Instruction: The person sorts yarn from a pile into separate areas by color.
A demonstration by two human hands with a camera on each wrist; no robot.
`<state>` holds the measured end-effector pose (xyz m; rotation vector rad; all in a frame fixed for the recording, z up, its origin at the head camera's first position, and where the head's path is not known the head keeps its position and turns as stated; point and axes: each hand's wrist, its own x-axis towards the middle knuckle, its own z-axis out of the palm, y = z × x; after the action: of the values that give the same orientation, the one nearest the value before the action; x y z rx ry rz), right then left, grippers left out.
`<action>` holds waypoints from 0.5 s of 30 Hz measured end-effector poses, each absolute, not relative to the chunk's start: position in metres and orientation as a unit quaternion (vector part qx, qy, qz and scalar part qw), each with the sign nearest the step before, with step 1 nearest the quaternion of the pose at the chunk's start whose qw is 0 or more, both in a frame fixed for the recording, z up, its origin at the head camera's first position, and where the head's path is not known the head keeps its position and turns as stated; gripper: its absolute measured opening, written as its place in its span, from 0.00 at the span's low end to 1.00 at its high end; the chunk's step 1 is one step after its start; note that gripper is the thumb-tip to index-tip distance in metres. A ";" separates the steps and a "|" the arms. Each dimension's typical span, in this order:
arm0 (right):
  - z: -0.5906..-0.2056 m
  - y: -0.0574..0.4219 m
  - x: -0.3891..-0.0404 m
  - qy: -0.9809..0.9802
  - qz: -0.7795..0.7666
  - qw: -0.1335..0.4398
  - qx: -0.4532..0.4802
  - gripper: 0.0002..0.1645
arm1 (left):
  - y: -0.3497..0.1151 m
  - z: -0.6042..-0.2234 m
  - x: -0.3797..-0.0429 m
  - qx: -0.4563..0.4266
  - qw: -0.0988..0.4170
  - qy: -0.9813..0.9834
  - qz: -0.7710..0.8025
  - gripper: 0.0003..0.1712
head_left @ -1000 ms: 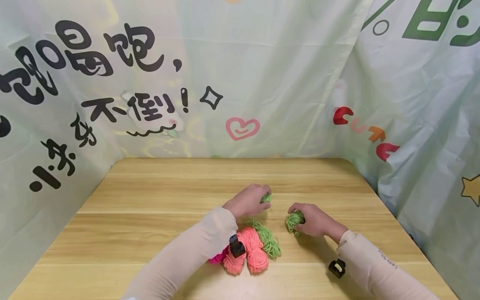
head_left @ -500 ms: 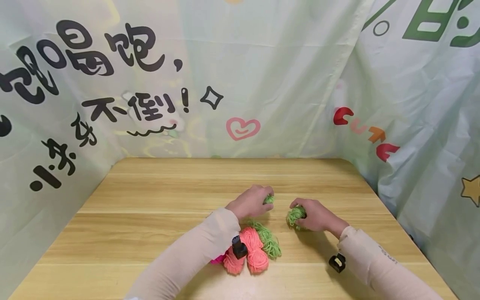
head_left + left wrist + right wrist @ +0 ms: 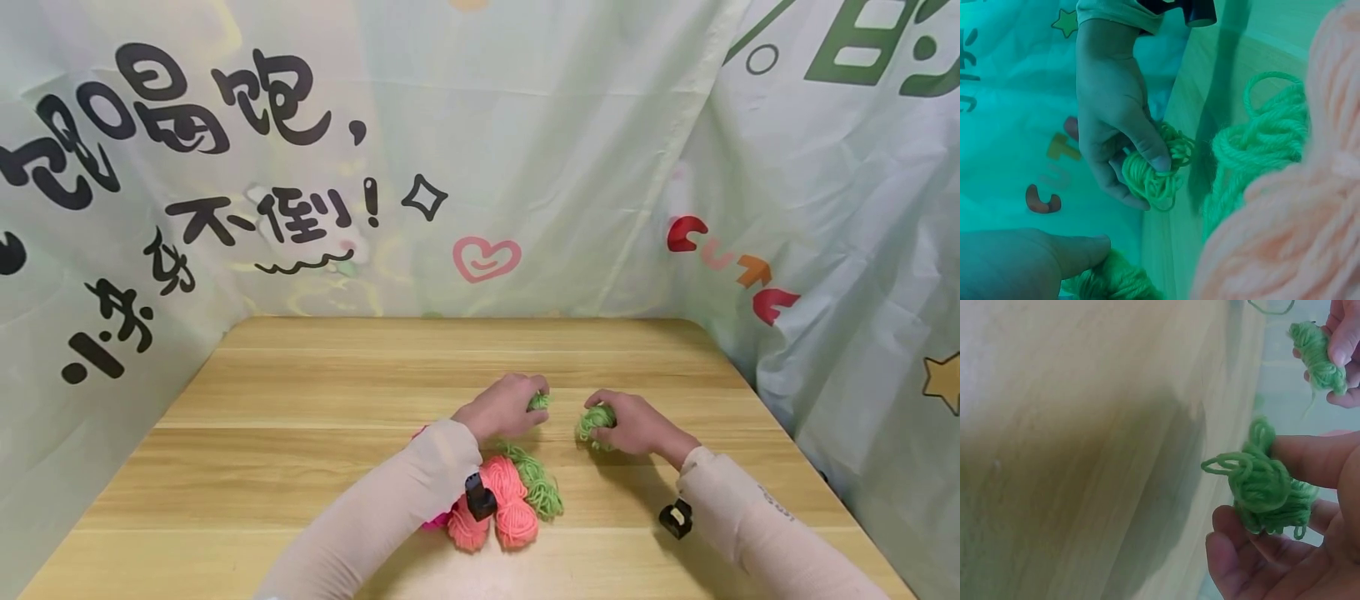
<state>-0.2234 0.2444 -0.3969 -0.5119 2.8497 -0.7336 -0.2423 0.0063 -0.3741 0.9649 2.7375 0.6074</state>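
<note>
Left hand (image 3: 501,407) has fingers curled round a green bundle (image 3: 539,402), right hand (image 3: 637,427) pinches a kinda loopy green tangle (image 3: 595,421); coral skeins (image 3: 516,523) sit nearer on the bench (image 3: 300,400).

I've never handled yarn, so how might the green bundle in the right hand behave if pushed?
The green bundle would probably squash, since its strands look loosely wound. Its loops may snag, as several stick out. It seems unlikely to roll smoothly, being lumpy and uneven.

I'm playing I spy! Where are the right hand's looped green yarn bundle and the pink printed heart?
Looped green yarn bundle (image 3: 1264,487): right wrist view, its rounded front.
Pink printed heart (image 3: 487,264): head view, inner smile.
</note>
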 end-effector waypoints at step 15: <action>-0.397 0.250 -0.229 0.950 -0.271 0.073 -0.140 0.23 | -0.001 -0.376 -0.248 0.290 0.144 0.885 0.334 0.18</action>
<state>-0.2288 0.2503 -0.3966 -0.4200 2.8520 -0.8130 -0.2482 -0.0011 -0.3760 0.8348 2.5520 0.9634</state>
